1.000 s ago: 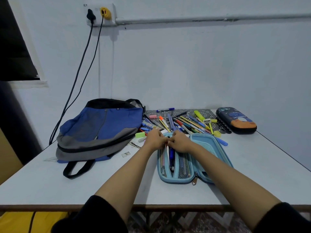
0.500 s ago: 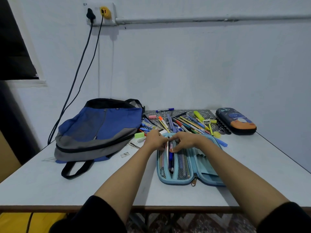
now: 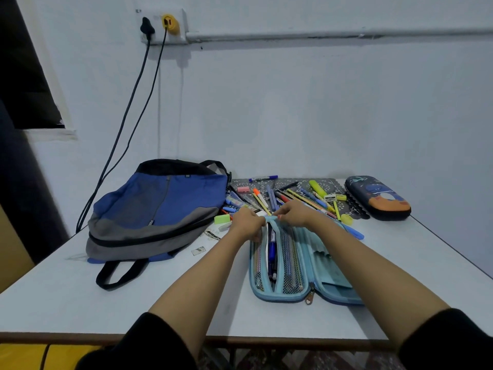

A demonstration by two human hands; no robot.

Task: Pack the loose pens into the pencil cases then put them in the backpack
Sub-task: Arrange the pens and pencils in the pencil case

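Both your left hand (image 3: 246, 221) and right hand (image 3: 293, 213) pinch the light-blue pencil case (image 3: 298, 260) at its far end, nearest the loose pens (image 3: 293, 196); it looks light and soft-walled, so grip its stiffer zip rim.

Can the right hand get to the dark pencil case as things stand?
Probably yes: the dark pencil case lies uncovered on the right hand's side, nothing on top. That hand now pinches the light blue pencil case.

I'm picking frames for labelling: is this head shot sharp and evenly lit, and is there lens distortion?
Head view: dim, cool, fairly even light, no glare; the table edges and wall pipe bow from the wide lens; the left hand, right hand and light blue pencil case are reasonably sharp, the far pens softer.
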